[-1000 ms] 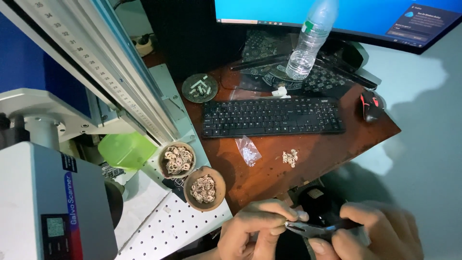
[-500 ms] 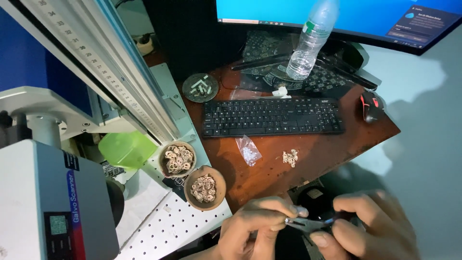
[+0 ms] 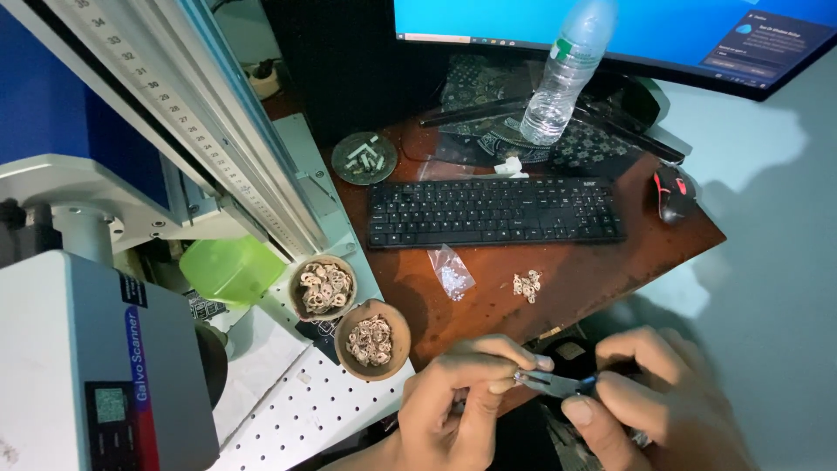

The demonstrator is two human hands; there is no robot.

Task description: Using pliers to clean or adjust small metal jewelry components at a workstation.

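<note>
As pliers [image 3: 554, 382] join both hands | bowls [image 3: 323, 287]: 2 | keyboard [image 3: 493, 210]: 1

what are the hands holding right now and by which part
The right hand grips small pliers by the handles; the left hand pinches at the nose, holding something too small to identify.
</note>
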